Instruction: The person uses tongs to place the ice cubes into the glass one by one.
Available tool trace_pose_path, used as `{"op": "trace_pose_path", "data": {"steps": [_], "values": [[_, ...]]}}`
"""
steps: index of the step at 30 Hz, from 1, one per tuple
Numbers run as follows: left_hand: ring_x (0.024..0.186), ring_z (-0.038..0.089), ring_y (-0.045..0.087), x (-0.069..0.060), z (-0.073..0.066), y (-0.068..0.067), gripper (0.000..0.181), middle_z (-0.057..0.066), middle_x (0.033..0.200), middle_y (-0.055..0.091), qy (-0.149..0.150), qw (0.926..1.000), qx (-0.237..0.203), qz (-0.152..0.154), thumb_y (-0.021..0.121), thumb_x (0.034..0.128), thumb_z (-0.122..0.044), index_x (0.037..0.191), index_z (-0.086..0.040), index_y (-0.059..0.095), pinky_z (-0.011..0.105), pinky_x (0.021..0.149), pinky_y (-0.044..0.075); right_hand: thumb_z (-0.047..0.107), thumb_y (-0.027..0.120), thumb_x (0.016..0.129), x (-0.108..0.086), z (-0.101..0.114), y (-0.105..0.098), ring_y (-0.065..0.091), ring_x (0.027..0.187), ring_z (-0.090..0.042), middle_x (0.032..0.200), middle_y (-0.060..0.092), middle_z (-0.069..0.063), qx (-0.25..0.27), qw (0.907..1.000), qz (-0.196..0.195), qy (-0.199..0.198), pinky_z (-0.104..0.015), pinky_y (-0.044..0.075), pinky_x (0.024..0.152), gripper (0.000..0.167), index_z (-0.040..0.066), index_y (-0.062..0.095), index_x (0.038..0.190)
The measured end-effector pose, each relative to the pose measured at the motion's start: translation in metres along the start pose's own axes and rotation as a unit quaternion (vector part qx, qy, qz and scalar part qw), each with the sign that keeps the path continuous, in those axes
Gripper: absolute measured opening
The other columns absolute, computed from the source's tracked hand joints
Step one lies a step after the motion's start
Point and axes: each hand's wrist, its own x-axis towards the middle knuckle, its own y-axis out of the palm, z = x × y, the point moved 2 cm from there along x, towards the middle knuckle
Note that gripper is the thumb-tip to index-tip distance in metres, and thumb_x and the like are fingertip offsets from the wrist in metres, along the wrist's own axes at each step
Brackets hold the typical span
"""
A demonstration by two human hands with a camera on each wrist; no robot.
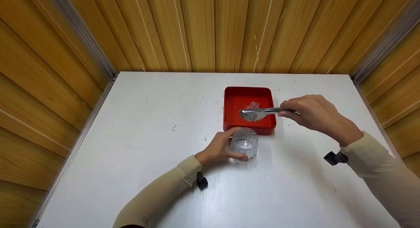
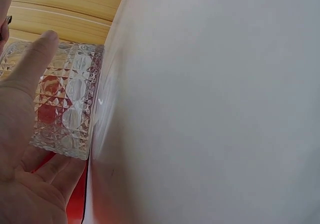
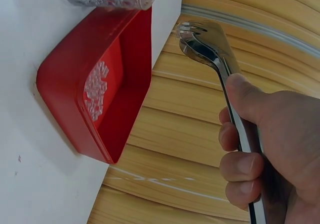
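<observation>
My left hand (image 1: 218, 147) holds a clear, cut-pattern drinking glass (image 1: 244, 145), thumb on the near side and fingers round the far side. The glass stands upright on the table, just in front of a square red tray (image 1: 227, 110). Inside the tray lies a small heap of clear pieces (image 3: 95, 91), like little ice cubes. My right hand (image 1: 310, 114) grips metal serving tongs (image 3: 232, 101) by the handle, their head above the tray. One jaw of the tongs has fork tines. A small clear bit shows at their tip. Whether the glass holds any pieces, I cannot tell.
The white table (image 1: 147, 133) carries a few small dark marks. Yellow wood-look panels (image 1: 197, 31) wall the back and both sides, with grey metal posts at the back corners. A small black device (image 1: 201, 181) sits at each wrist.
</observation>
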Motion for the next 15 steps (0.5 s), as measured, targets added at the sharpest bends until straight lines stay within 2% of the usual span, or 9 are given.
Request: {"op": "trace_pose_path", "data": {"steps": [5, 10, 15], "values": [[0.113, 0.011, 0.064, 0.001, 0.0, 0.0, 0.091, -0.001, 0.129, 0.069, -0.005, 1.0, -0.002, 0.001, 0.097, 0.0679, -0.039, 0.144, -0.015, 0.054, 0.026, 0.102, 0.048, 0.018, 0.083, 0.088, -0.008, 0.009, 0.004, 0.046, 0.057, -0.006, 0.073, 0.065, 0.011, 0.001, 0.9997, -0.012, -0.023, -0.025, 0.04, 0.051, 0.01, 0.015, 0.075, 0.093], [0.111, 0.016, 0.066, 0.001, 0.001, 0.001, 0.089, 0.003, 0.125, 0.071, -0.019, 0.9998, 0.009, 0.005, 0.097, 0.0672, -0.041, 0.14, -0.012, 0.056, 0.025, 0.1, 0.05, 0.02, 0.084, 0.087, -0.015, 0.017, 0.008, 0.048, 0.057, -0.004, 0.078, 0.071, 0.01, 0.013, 0.9994, -0.008, -0.031, -0.023, 0.044, 0.051, 0.01, 0.016, 0.078, 0.095], [0.113, 0.015, 0.066, 0.001, 0.002, 0.001, 0.091, 0.003, 0.126, 0.071, -0.032, 0.9994, 0.007, 0.009, 0.097, 0.067, -0.044, 0.143, -0.015, 0.054, 0.024, 0.1, 0.049, 0.02, 0.085, 0.086, -0.02, 0.021, 0.013, 0.049, 0.057, -0.003, 0.08, 0.073, 0.008, 0.016, 0.9991, -0.009, -0.039, -0.022, 0.044, 0.051, 0.014, 0.015, 0.078, 0.097]]}}
